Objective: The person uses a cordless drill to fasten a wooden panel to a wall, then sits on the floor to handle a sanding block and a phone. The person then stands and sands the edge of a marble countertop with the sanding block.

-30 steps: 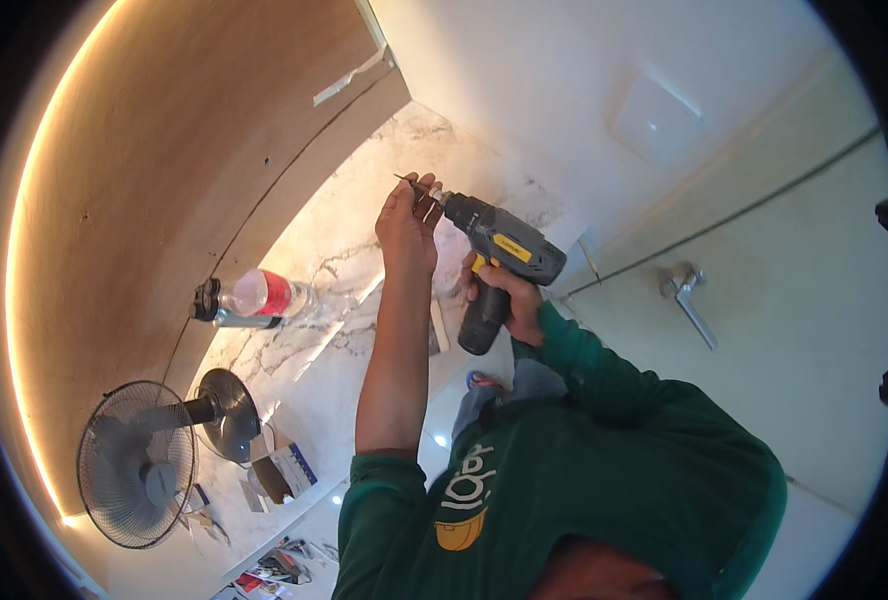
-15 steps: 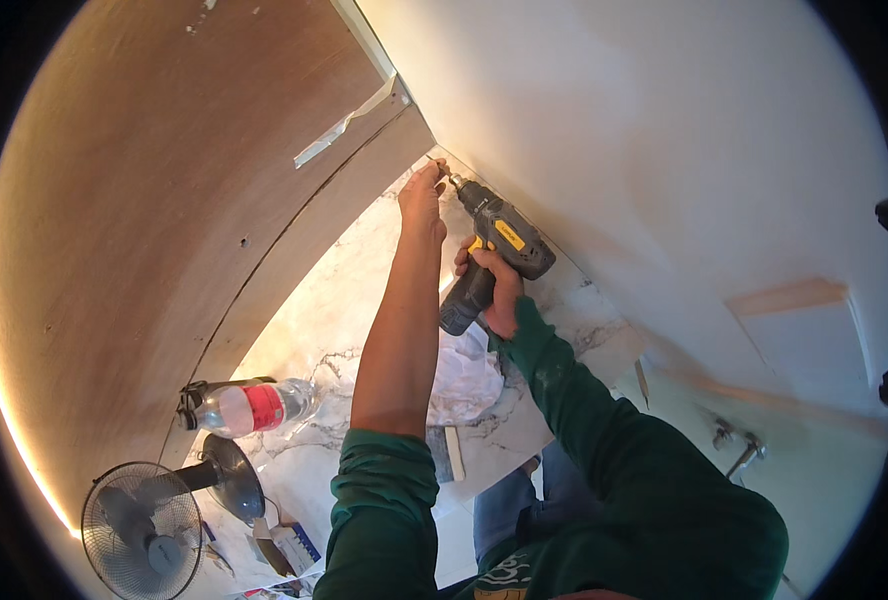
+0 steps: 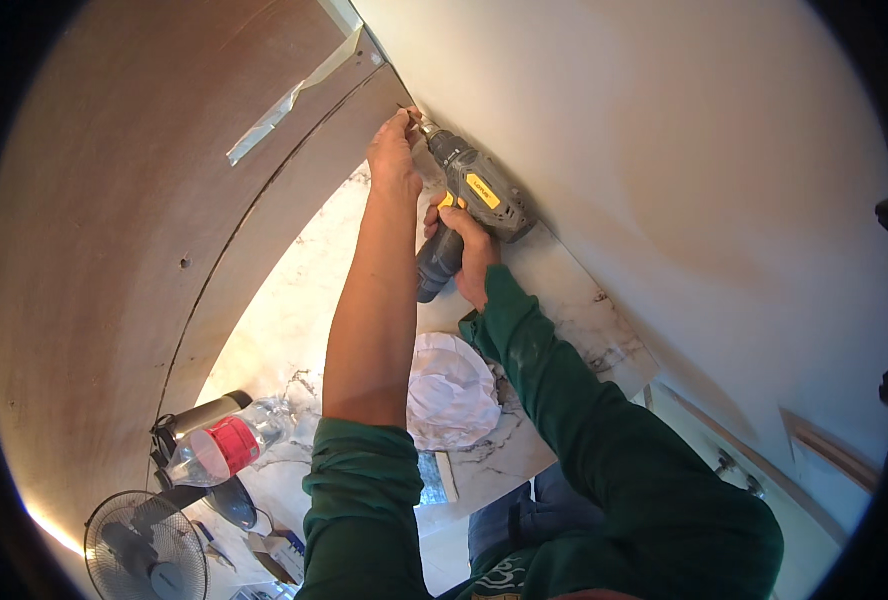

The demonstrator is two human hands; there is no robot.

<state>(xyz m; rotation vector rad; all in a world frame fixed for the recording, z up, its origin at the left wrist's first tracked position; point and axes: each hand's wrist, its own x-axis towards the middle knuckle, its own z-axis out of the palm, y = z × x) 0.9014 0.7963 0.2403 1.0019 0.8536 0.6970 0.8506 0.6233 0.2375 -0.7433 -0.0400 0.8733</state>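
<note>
My right hand (image 3: 469, 245) grips the handle of a grey and black cordless drill (image 3: 494, 200) with yellow details, angled up into the inner corner between the curved wood panel (image 3: 124, 230) and the white wall (image 3: 644, 150). My left hand (image 3: 394, 155) has its fingertips closed around a thin piece at the drill's tip, likely a screw or bit, right by the panel's end; its exact shape is too small to tell. A strip of tape (image 3: 294, 100) hangs on the panel. Beneath both arms lies the marble-patterned counter (image 3: 294, 260), with a crumpled white bundle (image 3: 452, 388) on it.
At the lower left are a plastic bottle with red label (image 3: 232, 444), a dark flask (image 3: 204, 410), a standing fan (image 3: 159, 560) and a small box (image 3: 282, 555). A metal fitting (image 3: 729, 465) shows at the lower right, below the wall.
Both hands and the drill have moved up and forward into the corner. The view has shifted, showing more of the wall, with the bottle and fan now lower in the picture.
</note>
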